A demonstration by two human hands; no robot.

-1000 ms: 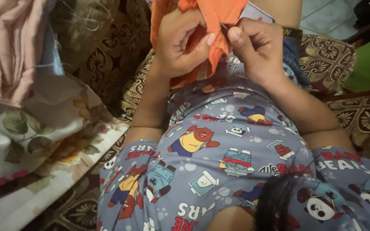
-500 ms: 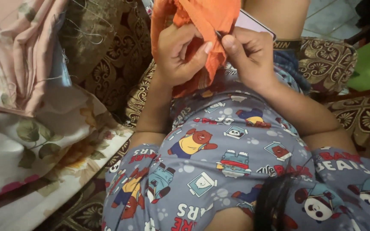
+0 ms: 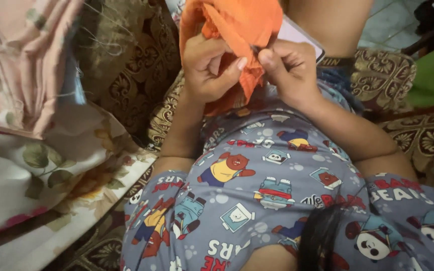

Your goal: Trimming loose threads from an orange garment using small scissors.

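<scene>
2 hands pinch the orange cloth (image 3: 237, 30) above the lap, left hand (image 3: 208, 68) bunching its folds taut so the right hand (image 3: 288, 68), fingertips pressed together, can work a small dark spot between both grips.

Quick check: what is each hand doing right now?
Left hand: closed, gripping the orange cloth.
Right hand: closed, fingers pinching the same cloth; anything else in the pinch cannot be told.

Matt, crinkled orange cloth (image 3: 237, 30); soft printed cotton shirt (image 3: 277, 185); woven brocade cushion (image 3: 126, 70), frayed threads.
</scene>
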